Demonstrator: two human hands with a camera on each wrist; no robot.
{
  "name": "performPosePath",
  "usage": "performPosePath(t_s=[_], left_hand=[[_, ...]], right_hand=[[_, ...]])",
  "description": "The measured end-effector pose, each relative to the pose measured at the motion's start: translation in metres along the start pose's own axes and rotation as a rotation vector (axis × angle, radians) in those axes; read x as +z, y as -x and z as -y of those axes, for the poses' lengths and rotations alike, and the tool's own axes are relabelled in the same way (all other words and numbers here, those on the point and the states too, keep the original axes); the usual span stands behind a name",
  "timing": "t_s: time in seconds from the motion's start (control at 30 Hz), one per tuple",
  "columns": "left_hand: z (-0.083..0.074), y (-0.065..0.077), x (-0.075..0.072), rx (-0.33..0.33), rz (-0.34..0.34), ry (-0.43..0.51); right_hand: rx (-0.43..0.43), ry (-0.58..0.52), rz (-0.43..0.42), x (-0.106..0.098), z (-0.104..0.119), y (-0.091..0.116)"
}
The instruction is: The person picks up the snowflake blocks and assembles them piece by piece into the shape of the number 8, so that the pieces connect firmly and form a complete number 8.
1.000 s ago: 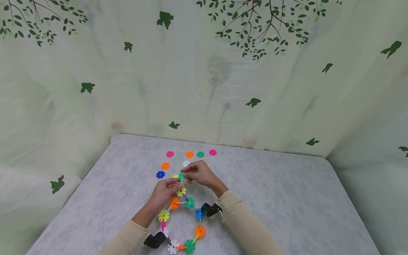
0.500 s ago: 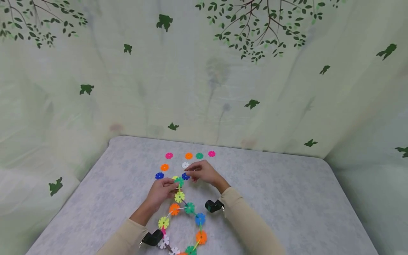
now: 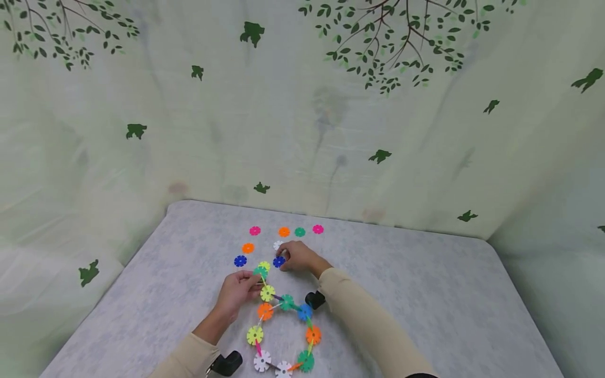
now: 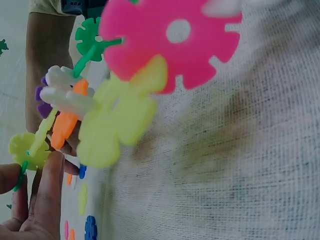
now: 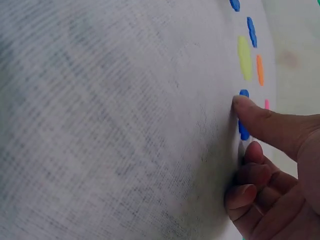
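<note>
My left hand (image 3: 236,291) pinches a green interlocking disc (image 3: 260,272) at the far end of a chain of notched plastic discs. In the left wrist view, thumb and fingers close on that green disc (image 4: 21,176), seen edge-on beside a yellow disc (image 4: 27,149). Below this end, the chain forms a ring, with an orange disc (image 3: 313,335) on its right side. My right hand (image 3: 300,257) is at the table, thumb and index finger around a loose blue disc (image 3: 279,261). In the right wrist view the thumb covers part of this blue disc (image 5: 244,131).
Several loose discs lie beyond the hands, among them an orange one (image 3: 248,248), a blue one (image 3: 240,261) and a pink one (image 3: 318,229). A yellow disc (image 3: 265,265) lies just behind the green one. A printed curtain (image 3: 302,131) hangs behind the table (image 3: 425,294).
My right hand has left the green disc and moved down onto the loose blue disc. My left hand keeps the green disc and has moved slightly toward me; the ring has swung right.
</note>
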State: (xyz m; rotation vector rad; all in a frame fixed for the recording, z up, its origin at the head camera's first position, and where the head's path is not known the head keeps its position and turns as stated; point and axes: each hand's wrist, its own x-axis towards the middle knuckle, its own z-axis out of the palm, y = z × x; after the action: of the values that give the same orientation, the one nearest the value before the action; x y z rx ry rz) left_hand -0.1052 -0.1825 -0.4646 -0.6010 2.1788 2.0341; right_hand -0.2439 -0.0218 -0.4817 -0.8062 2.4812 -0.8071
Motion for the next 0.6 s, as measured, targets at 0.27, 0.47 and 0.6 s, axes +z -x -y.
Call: performPosePath(t_s=[0.27,0.47,0.6], left_hand=[[0.004,0.0,0.004,0.045,0.034,0.022],[0.005,-0.001,0.004,0.047,0.056,0.048],[0.004,0.0,0.005,0.058,0.049,0.052]], right_hand=[[-0.009,-0.066,-0.015,-0.001,-0.003,0.004],[-0.108,-0.443,-0.038,-0.011,-0.007,0.024],[-0.173,-0.606,-0.067,-0.015,-0.001,0.037]])
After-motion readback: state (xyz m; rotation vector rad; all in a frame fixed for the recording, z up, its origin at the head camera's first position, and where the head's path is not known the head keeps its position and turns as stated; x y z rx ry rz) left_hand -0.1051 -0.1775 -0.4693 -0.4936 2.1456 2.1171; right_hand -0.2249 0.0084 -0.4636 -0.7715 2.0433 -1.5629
